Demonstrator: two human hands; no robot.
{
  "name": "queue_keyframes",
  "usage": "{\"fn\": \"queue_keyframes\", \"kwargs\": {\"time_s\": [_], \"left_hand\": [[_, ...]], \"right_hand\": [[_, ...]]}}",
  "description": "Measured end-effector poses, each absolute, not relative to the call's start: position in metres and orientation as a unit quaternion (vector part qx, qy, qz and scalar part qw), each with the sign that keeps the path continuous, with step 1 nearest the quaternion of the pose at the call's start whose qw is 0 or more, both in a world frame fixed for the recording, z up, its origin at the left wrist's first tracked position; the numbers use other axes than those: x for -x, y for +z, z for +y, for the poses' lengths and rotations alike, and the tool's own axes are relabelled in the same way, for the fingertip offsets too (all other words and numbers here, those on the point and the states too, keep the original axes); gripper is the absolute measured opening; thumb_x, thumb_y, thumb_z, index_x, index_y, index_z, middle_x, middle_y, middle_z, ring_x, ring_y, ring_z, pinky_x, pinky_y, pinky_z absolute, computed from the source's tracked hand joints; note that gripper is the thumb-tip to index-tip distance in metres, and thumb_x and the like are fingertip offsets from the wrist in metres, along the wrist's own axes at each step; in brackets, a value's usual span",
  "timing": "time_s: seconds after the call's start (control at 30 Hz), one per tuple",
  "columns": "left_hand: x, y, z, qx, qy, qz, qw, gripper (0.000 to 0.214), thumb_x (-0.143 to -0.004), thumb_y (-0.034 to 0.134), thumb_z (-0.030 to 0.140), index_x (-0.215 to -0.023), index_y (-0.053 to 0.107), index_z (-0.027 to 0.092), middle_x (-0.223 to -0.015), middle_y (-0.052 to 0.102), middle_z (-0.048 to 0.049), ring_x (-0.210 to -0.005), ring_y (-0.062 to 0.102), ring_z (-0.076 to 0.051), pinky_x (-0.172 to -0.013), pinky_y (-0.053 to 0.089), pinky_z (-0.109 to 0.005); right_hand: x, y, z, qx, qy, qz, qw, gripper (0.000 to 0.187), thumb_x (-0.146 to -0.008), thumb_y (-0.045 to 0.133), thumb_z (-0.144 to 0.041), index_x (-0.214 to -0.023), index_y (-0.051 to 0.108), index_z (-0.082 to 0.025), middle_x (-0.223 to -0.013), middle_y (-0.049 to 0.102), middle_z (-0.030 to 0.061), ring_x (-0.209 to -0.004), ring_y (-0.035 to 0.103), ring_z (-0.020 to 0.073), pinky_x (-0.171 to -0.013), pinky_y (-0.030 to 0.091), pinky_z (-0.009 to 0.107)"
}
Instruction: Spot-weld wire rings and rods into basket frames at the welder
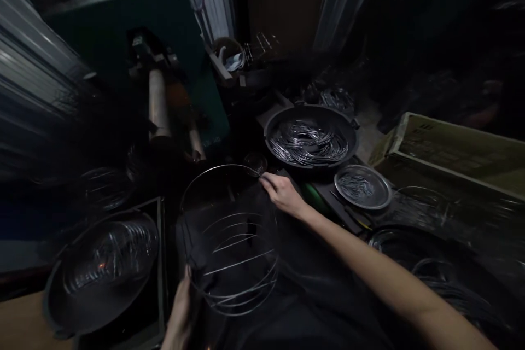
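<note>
Wire frame (240,262), round, with thin bars crossing its lower ring, is held up in front of the dark apron (315,306) of the person I am watching, and I take it as the middle of the dial. At one o'clock on its upper ring, the right hand (283,192) has its fingers closed in a pinch on the wire. The left hand (180,301) is at eight o'clock, fingertips against the frame's side; how far those fingers are bent I cannot tell, as they are partly hidden.

Between one and two o'clock, beyond the right hand, sits a wide dark pan (346,132) holding a heap of long curved wires (307,142), laid around in a loose nest. Just beside it, at two o'clock, a shallow metal plate (383,192) bears a small pile of short, thin pieces (356,188). Farther off that way stands a cardboard box (459,175), its contents too dark to make out. Loops of wire (451,290) lie at three o'clock; the vessel about them is lost in shadow.

Between eight and nine o'clock is a second big pan (96,306), tilted to my eye, with bent wires (123,254) bunched towards its far side and bare metal nearer the person. A green machine (102,60) stands at eleven.
</note>
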State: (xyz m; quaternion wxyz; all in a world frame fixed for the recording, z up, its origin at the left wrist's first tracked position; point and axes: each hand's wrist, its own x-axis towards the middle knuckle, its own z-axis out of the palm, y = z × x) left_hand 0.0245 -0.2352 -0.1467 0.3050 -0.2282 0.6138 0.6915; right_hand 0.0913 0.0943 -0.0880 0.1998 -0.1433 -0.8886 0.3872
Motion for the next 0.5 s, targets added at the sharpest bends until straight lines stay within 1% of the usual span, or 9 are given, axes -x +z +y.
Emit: {"fn": "queue_keyframes", "kwargs": {"time_s": [0.07,0.1,0.17,0.27,0.33,0.37,0.4,0.43,0.5], "left_hand": [[-0.05,-0.15,-0.228,0.289,0.692,0.528,0.398,0.029,-0.083,0.055,0.036,-0.098,0.065,0.014,-0.095,0.067,-0.0156,-0.09,0.065,-0.029,-0.082,0.053,-0.045],[-0.055,-0.146,-0.221,0.304,0.698,0.5,0.413,0.031,-0.085,0.05,0.037,-0.099,0.065,0.014,-0.099,0.066,-0.0172,-0.093,0.065,-0.029,-0.084,0.052,-0.046],[-0.051,-0.133,-0.206,0.333,0.722,0.483,0.367,0.029,-0.087,0.043,0.031,-0.094,0.065,0.014,-0.099,0.067,-0.0161,-0.091,0.066,-0.027,-0.082,0.053,-0.044],[-0.024,-0.11,-0.191,0.379,0.728,0.517,0.243,0.023,-0.085,0.041,0.021,-0.08,0.063,0.017,-0.081,0.069,-0.0087,-0.076,0.067,-0.021,-0.07,0.055,-0.037],[-0.004,-0.098,-0.186,0.367,0.737,0.533,0.196,0.019,-0.084,0.044,0.021,-0.075,0.06,0.017,-0.07,0.066,-0.005,-0.067,0.065,-0.018,-0.062,0.055,-0.032],[0.004,-0.094,-0.184,0.346,0.747,0.538,0.182,0.017,-0.084,0.045,0.021,-0.075,0.059,0.017,-0.067,0.064,-0.0035,-0.064,0.064,-0.016,-0.06,0.054,-0.03],[0.012,-0.091,-0.182,0.324,0.756,0.542,0.17,0.016,-0.084,0.046,0.021,-0.074,0.058,0.017,-0.064,0.062,-0.0021,-0.061,0.062,-0.015,-0.059,0.054,-0.027],[0.02,-0.089,-0.18,0.303,0.764,0.547,0.157,0.015,-0.083,0.047,0.02,-0.074,0.058,0.017,-0.063,0.061,-0.0011,-0.059,0.061,-0.014,-0.058,0.053,-0.026],[0.036,-0.09,-0.174,0.275,0.774,0.556,0.129,0.015,-0.083,0.047,0.022,-0.072,0.056,0.018,-0.064,0.06,-0.0006,-0.058,0.059,-0.013,-0.057,0.053,-0.025]], "right_hand": [[-0.097,-0.098,0.09,0.169,0.398,-0.876,0.214,0.03,-0.094,0.034,-0.032,-0.088,0.06,-0.018,-0.084,0.065,0.0067,-0.077,0.059,0.0168,-0.073,0.044,0.027],[-0.099,-0.102,0.087,0.179,0.405,-0.87,0.216,0.031,-0.093,0.033,-0.032,-0.089,0.061,-0.018,-0.087,0.065,0.0071,-0.079,0.06,0.0173,-0.075,0.045,0.027],[-0.105,-0.109,0.086,0.179,0.431,-0.861,0.204,0.032,-0.093,0.033,-0.033,-0.094,0.062,-0.019,-0.092,0.066,0.0071,-0.086,0.061,0.0175,-0.08,0.046,0.028],[-0.13,-0.124,0.112,0.173,0.451,-0.859,0.169,0.033,-0.093,0.034,-0.033,-0.106,0.062,-0.021,-0.104,0.066,0.0054,-0.096,0.061,0.0169,-0.086,0.046,0.028],[-0.158,-0.141,0.15,0.272,0.385,-0.866,0.168,0.035,-0.092,0.034,-0.031,-0.112,0.06,-0.019,-0.111,0.064,0.0074,-0.103,0.059,0.0186,-0.089,0.044,0.031],[-0.173,-0.152,0.174,0.359,0.318,-0.862,0.166,0.035,-0.091,0.036,-0.031,-0.114,0.059,-0.017,-0.114,0.063,0.0106,-0.105,0.057,0.0207,-0.091,0.043,0.033],[-0.188,-0.164,0.198,0.45,0.24,-0.848,0.144,0.036,-0.091,0.038,-0.029,-0.114,0.059,-0.013,-0.115,0.062,0.015,-0.106,0.057,0.0233,-0.091,0.042,0.035],[-0.203,-0.175,0.22,0.509,0.183,-0.838,0.075,0.036,-0.09,0.039,-0.027,-0.114,0.059,-0.008,-0.114,0.061,0.0195,-0.105,0.057,0.0262,-0.089,0.042,0.036],[-0.227,-0.195,0.256,0.561,0.139,-0.813,-0.07,0.035,-0.087,0.047,-0.025,-0.113,0.06,-0.005,-0.112,0.06,0.0234,-0.103,0.058,0.0284,-0.083,0.043,0.034]]}}
